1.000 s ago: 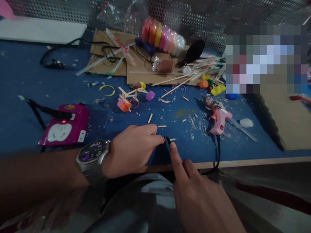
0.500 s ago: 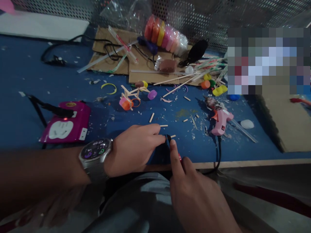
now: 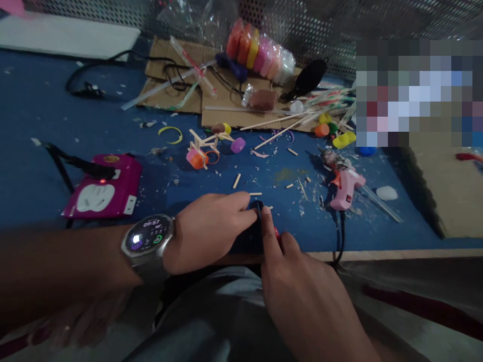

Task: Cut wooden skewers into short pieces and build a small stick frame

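My left hand (image 3: 211, 226), with a watch (image 3: 149, 236) on its wrist, rests low on the blue table. Its thumb and finger are pinched on a thin wooden stick (image 3: 270, 207), whose short pale end pokes out past the blade. In my right hand (image 3: 298, 271) is a knife (image 3: 258, 205) with a dark blade and a bit of red handle showing. The index finger lies stretched along the back of the blade, which crosses the stick beside my left fingertips. Another short stick piece (image 3: 255, 194) lies just beyond my left fingers.
A small stick structure (image 3: 204, 146) with clay parts stands beyond my hands. A pink glue gun (image 3: 345, 188) lies to the right, its cable over the table edge. A magenta power adapter (image 3: 103, 186) sits left. Cardboard (image 3: 222, 119), clay packs (image 3: 260, 53) and straws lie behind.
My right hand and the knife have shifted slightly left and away from me, closer to my left fingertips. Less of the stick's end shows beyond the blade. My left hand stays put.
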The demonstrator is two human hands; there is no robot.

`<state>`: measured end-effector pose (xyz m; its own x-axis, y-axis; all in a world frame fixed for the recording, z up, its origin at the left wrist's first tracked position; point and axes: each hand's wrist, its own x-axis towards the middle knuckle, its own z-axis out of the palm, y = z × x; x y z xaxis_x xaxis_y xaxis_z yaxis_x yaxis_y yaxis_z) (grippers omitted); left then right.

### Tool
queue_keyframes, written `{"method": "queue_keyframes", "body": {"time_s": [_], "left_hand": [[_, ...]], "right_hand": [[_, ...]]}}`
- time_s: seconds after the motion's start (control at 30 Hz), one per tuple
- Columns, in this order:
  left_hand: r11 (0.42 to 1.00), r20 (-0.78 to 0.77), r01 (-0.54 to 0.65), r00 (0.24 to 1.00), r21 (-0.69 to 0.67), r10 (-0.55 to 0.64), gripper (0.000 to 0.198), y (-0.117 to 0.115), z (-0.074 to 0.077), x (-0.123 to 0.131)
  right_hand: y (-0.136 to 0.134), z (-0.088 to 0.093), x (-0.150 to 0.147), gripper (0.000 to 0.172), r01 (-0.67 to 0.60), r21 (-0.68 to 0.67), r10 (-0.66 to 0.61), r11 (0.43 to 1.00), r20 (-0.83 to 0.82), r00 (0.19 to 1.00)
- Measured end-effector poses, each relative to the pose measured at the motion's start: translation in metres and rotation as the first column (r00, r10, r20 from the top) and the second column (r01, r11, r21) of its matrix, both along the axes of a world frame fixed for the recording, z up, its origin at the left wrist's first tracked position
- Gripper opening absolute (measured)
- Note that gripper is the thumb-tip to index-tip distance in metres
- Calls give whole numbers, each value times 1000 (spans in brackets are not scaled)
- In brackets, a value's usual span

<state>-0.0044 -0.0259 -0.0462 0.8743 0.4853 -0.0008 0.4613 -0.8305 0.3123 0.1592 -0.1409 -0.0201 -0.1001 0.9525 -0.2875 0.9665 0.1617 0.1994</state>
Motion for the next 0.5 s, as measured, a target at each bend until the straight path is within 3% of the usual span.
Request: {"method": "queue_keyframes", "body": {"time_s": [0.1, 0.23, 0.3, 0.5], "left_hand": [[999, -55, 26, 998, 26, -24, 7, 0, -1, 0], [997, -4, 40, 999, 72, -40, 39, -1, -2, -2], [995, 48, 32, 998, 94, -37, 46, 0, -2, -2], [995, 78, 29, 996, 96, -36, 28, 1, -1, -1]], "right_hand": [[-6, -1, 6, 93, -7, 17, 7, 1000, -15, 1000], [-29, -7, 21, 90, -88, 81, 97, 993, -119, 988], [-40, -11, 27, 93, -95, 84, 108, 992, -163, 981], [-49, -11, 36, 96, -16, 105, 42, 994, -255, 966]]}}
